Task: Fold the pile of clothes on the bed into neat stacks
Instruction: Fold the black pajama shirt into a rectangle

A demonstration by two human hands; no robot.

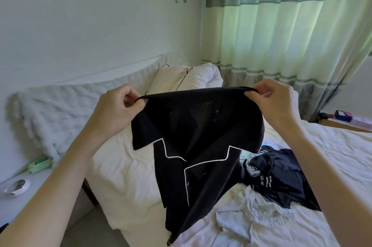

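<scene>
Over the white bed (124, 176), green curtains (281, 31) behind.
Left hand (116, 110) and right hand (275, 104) each pinch the black shirt (197, 146), hiding pillows (181, 79).

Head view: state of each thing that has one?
Black shirt: held up over the bed, hanging unfolded, collar downward.
Left hand: pinching the shirt's upper edge.
Right hand: pinching the upper edge too.
Dark garment: crumpled on the bed, unfolded.
White garment: spread loose, unfolded.
Curtain: drawn.

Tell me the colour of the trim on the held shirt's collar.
White trim on a black shirt, clearest in the head view.
</scene>
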